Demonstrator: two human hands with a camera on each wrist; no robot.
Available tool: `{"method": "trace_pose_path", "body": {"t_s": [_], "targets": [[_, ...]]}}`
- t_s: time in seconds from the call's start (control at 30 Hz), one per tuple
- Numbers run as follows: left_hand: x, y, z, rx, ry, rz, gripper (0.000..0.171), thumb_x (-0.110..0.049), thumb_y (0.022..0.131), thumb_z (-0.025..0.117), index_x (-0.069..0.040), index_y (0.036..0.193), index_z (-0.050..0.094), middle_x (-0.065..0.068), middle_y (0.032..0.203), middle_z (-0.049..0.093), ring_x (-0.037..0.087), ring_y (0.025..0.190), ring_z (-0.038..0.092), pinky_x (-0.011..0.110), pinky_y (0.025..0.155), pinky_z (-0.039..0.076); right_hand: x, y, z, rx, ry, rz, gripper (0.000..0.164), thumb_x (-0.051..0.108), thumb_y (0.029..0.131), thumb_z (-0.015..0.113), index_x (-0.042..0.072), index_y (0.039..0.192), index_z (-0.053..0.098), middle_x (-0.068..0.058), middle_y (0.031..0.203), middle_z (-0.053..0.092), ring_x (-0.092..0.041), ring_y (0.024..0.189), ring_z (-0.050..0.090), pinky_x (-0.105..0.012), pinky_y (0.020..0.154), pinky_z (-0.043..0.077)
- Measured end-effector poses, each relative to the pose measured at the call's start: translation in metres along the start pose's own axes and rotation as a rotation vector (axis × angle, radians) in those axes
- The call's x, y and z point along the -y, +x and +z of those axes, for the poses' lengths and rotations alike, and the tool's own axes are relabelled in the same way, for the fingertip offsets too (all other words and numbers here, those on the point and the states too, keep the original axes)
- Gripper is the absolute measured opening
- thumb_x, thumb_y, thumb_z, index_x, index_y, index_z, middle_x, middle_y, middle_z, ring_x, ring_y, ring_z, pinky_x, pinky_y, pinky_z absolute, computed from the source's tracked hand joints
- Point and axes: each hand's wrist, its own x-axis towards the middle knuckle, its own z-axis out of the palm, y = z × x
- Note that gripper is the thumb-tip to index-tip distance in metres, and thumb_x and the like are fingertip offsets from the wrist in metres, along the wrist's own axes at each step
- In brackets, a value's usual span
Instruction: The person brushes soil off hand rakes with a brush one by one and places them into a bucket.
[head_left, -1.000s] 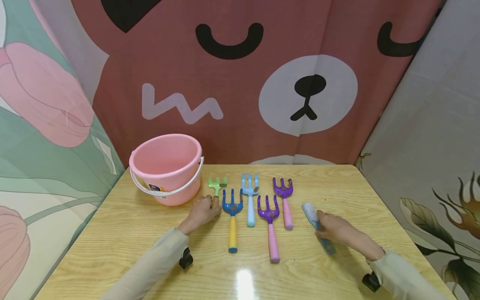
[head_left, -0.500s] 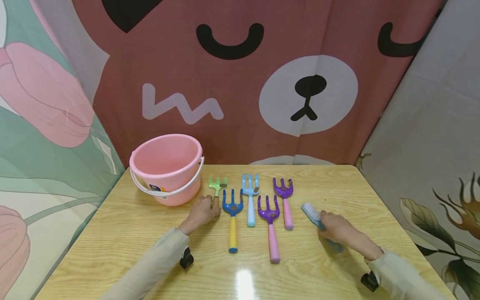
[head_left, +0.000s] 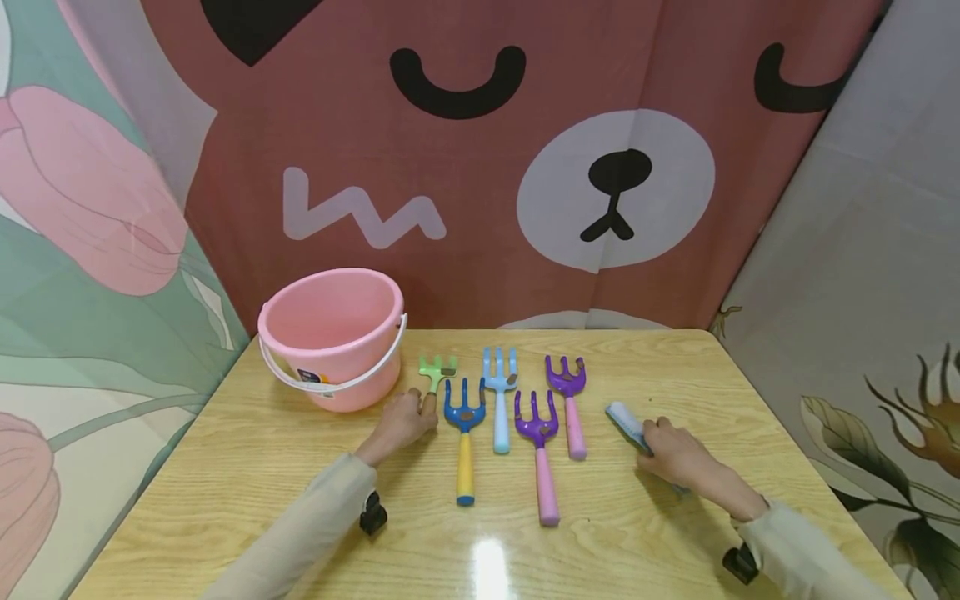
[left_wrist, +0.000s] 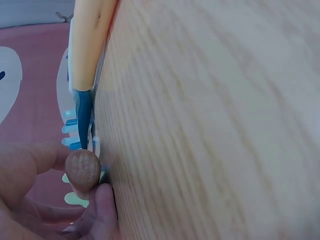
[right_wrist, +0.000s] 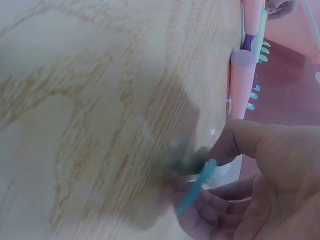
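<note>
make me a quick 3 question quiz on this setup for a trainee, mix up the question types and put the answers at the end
1. Short answer: Which of the person's hands holds the blue brush?

2. True or false: In the head view, the pink bucket stands to the left of the blue brush.

3. Fill in the blank: The left hand grips the handle of a fork whose prongs are ____.

Key: 1. The right hand. 2. True. 3. Green.
</note>
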Motion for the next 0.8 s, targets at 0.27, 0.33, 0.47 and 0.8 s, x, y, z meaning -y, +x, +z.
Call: {"method": "trace_pose_path", "body": {"t_s": [0.27, 0.33, 0.47, 0.8], "targets": [[-0.0011, 0.0018, -0.0015, 0.013, -0.016, -0.041, 0.022, -0.015, 0.084, 0.072, 0.002, 0.092, 0.061, 0.008, 0.077, 0.057, 0.026, 0.074, 0.055, 0.041, 0.069, 0.047, -0.0011, 0.0038, 0.0001, -0.047, -0.039, -0.036, 0.039, 0.009, 0.084, 0.072, -0.016, 0.108, 0.055, -0.015, 0.082, 0.055, -0.022, 0.064, 0.051, -0.038, 0.052, 0.047], [-0.0023, 0.0016, -0.0022, 0.009, -0.007, -0.039, 0.023, -0.016, 0.085, 0.071, 0.002, 0.094, 0.061, 0.008, 0.077, 0.057, 0.027, 0.075, 0.056, 0.043, 0.072, 0.047, -0.0007, 0.0046, -0.0005, -0.05, -0.029, -0.036, 0.043, 0.007, 0.084, 0.07, -0.02, 0.112, 0.052, -0.018, 0.084, 0.057, -0.021, 0.064, 0.05, -0.037, 0.052, 0.046], [-0.0051, 0.001, -0.0038, 0.008, 0.007, -0.033, 0.018, -0.017, 0.087, 0.068, -0.001, 0.089, 0.059, 0.006, 0.075, 0.056, 0.025, 0.071, 0.056, 0.041, 0.07, 0.046, 0.0, 0.0062, -0.0007, -0.046, 0.015, -0.028, 0.05, 0.004, 0.085, 0.067, -0.023, 0.121, 0.046, -0.026, 0.09, 0.058, -0.023, 0.064, 0.05, -0.036, 0.052, 0.045], [-0.0072, -0.0003, -0.0049, 0.053, 0.063, -0.066, 0.019, -0.02, 0.093, 0.063, -0.006, 0.084, 0.054, 0.007, 0.08, 0.052, 0.024, 0.071, 0.05, 0.037, 0.066, 0.042, -0.0025, 0.0051, 0.0031, -0.029, 0.092, -0.023, 0.05, 0.001, 0.089, 0.065, -0.017, 0.129, 0.041, -0.019, 0.086, 0.06, -0.015, 0.055, 0.045, -0.027, 0.046, 0.036]]}}
